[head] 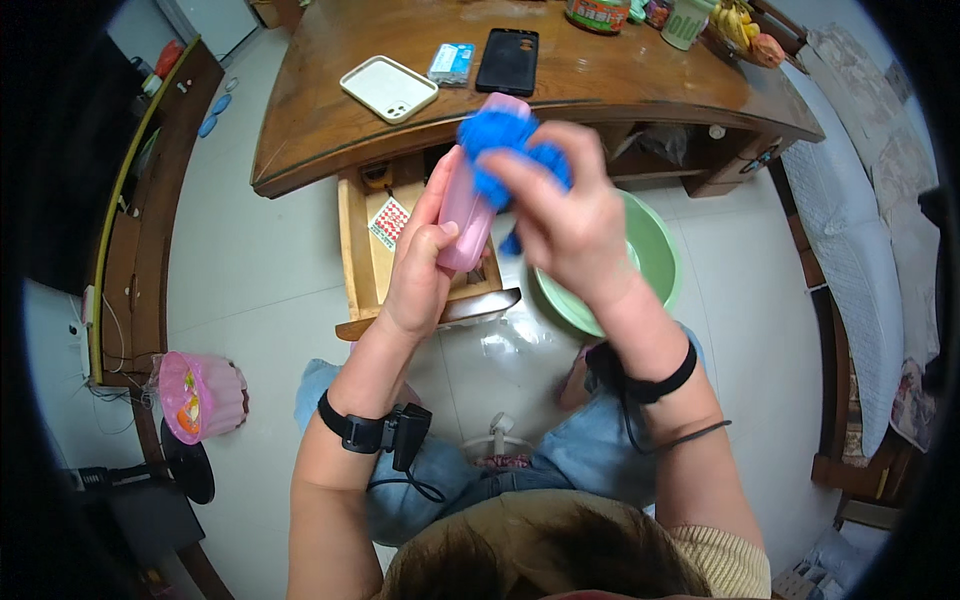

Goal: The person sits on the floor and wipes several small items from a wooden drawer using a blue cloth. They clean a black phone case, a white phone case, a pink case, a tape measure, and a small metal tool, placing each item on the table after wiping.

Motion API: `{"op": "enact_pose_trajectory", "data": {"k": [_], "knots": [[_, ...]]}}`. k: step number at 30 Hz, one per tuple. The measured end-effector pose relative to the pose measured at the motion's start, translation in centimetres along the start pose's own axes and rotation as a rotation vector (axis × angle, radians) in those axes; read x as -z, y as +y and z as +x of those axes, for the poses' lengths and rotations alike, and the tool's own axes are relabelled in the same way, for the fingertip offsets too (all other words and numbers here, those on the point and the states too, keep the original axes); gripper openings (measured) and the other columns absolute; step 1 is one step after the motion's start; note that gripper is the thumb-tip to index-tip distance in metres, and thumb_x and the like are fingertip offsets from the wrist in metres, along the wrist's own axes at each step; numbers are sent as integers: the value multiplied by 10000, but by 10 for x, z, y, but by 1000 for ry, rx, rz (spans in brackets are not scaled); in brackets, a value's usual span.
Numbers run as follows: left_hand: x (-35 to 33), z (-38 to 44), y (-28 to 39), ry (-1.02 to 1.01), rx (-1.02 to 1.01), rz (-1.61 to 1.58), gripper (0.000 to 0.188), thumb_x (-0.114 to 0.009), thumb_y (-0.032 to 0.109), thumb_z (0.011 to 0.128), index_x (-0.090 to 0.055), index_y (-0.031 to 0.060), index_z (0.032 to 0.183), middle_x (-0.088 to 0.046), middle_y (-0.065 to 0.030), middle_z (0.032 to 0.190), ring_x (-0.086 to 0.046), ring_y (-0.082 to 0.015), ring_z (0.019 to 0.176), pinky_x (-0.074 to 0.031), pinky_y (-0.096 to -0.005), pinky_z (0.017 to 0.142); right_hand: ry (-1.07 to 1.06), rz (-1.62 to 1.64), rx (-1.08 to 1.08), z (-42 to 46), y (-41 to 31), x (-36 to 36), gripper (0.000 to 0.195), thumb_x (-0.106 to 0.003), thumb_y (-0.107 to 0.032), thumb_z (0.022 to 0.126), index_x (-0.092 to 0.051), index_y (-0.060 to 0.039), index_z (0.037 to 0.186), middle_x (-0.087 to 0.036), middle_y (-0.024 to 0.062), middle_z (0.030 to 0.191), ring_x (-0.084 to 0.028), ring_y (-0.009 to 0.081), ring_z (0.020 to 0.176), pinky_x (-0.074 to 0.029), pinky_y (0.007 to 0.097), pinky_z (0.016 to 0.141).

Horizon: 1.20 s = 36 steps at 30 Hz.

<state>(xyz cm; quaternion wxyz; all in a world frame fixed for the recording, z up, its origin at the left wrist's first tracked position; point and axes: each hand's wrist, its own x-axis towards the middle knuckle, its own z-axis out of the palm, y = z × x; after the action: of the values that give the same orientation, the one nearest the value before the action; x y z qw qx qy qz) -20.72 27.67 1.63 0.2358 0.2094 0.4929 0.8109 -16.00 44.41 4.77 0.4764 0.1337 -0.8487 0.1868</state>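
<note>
My left hand [421, 262] holds a long pink translucent plastic case [466, 225] by its lower end, tilted with its far end over the table edge. My right hand [566, 202] grips a bright blue cloth [499, 142], which is pressed on the upper part of the case and is slightly blurred. Below the case is a pulled-out wooden drawer [362, 277] with a card printed in red [389, 223] inside. Under my right hand a light green plastic basin [660, 244] stands on the floor; the hand hides part of it.
On the wooden table [315, 112] lie a white phone case [390, 88], a small blue-and-clear packet [451, 63] and a black phone case [508, 61]. A jar, a green cup [686, 26] and a fruit bowl stand at the back right. A pink waste bin [217, 397] is at left.
</note>
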Motion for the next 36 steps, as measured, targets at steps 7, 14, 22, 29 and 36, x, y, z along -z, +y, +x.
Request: {"op": "enact_pose_trajectory", "data": {"k": [7, 14, 22, 29, 36], "knots": [[7, -5, 8, -25, 17, 282, 699, -407, 249, 928, -251, 9, 1566, -384, -141, 1524, -399, -248, 1395, -319, -348, 1150, -164, 75, 16, -16, -29, -8, 358, -718, -93, 715, -715, -201, 1057, -591, 125, 1114, -663, 308, 925, -582, 376, 716], [14, -9, 18, -172, -153, 597, 725, -501, 149, 833, -375, 109, 1547, -473, -107, 1291, -491, -212, 1195, -374, -340, 1096, -85, 839, -670, 9, 41, 22, 304, -703, -218, 900, -678, -65, 1162, -638, 65, 1078, -611, 139, 990, -487, 281, 881], [37, 4, 33, 102, -143, -90, 736, -642, -50, 754, -425, 37, 1452, -568, -104, 1259, -590, -230, 1158, -475, -351, 1042, -152, 815, -553, 5, 28, 21, 397, -758, -134, 767, -666, -74, 1149, -622, 59, 1116, -597, 137, 1025, -495, 308, 899], [55, 4, 26, 181, -158, -554, 606, -625, 212, 906, -401, 4, 1428, -504, -219, 1396, -457, -360, 1337, -321, -496, 1176, -43, 379, 11, -7, -20, 0, 516, -818, -42, 595, -708, -205, 1071, -558, 117, 1057, -640, 297, 882, -563, 376, 683], [29, 1, 19, 191, 20, -556, 701, -470, 602, 993, -406, 71, 1446, -580, -164, 1317, -608, -293, 1140, -560, -478, 911, -43, 225, 313, -25, -28, -16, 411, -751, -109, 682, -720, -237, 1071, -584, 30, 1097, -618, 173, 731, -533, 268, 564]]}}
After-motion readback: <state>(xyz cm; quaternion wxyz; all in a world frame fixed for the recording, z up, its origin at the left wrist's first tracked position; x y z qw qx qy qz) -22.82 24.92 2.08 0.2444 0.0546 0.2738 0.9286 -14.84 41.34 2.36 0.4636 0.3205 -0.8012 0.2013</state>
